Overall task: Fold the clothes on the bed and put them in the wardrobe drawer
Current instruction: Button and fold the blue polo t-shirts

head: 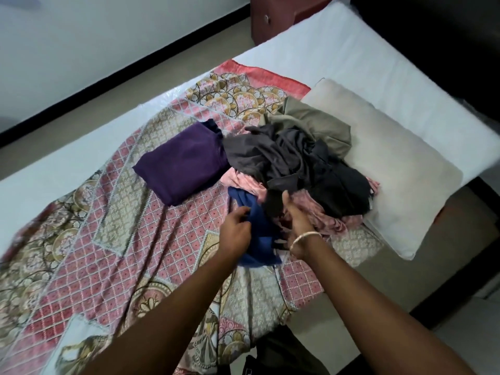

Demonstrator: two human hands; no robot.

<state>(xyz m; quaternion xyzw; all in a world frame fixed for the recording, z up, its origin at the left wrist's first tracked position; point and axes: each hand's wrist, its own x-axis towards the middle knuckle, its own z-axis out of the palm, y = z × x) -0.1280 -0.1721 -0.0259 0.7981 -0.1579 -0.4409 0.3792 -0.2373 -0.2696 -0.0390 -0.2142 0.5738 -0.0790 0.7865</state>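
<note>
Cream pillow [400, 182] on white mattress, patterned pink bedspread [130, 239], reddish wooden cabinet [273, 20], white wall [81, 36]

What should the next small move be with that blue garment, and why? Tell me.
Probably pull the blue garment toward you, clear of the pile, onto the open patterned bedspread. Both hands are already at it: the left hand pinches its edge, the right hand grips cloth beside it. Its far end lies under the pink and grey clothes, so it cannot be folded there.
</note>
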